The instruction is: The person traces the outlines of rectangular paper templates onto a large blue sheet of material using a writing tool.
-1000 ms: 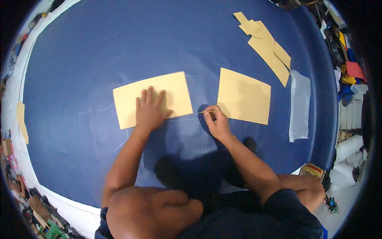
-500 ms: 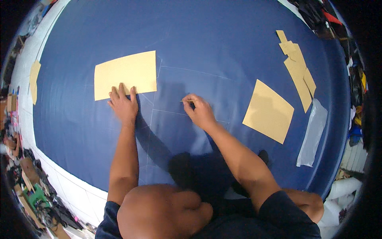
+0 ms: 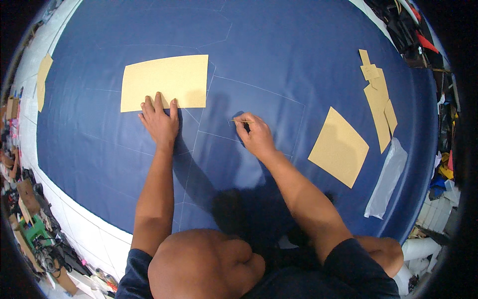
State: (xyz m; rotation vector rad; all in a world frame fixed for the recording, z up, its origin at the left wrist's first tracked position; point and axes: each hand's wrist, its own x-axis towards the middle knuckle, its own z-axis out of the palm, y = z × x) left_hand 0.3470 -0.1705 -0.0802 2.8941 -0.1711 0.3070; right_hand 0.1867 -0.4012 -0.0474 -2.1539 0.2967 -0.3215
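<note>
Blue sheet material (image 3: 298, 65) covers the whole desk in front of me, marked with thin pale lines. My left hand (image 3: 160, 122) lies flat on it, fingers spread and released, their tips touching the lower edge of a tan rectangular pattern card (image 3: 165, 82). That card's long axis runs left to right across the sheet, tilted up slightly at its right end. My right hand (image 3: 255, 135) is clenched around a thin marking stick (image 3: 242, 121), pinched between thumb and fingers. The stick lies nearly level, long axis left to right, its free tip pointing toward my left hand and resting on the sheet beside a pale line. A second tan card (image 3: 338, 147) sits well apart to the right, turned at an angle, with a stack of narrow tan pieces (image 3: 377, 107) and a clear plastic strip (image 3: 387, 179) beyond it. Cluttered floor (image 3: 30, 219) shows past the desk's left edge.
</note>
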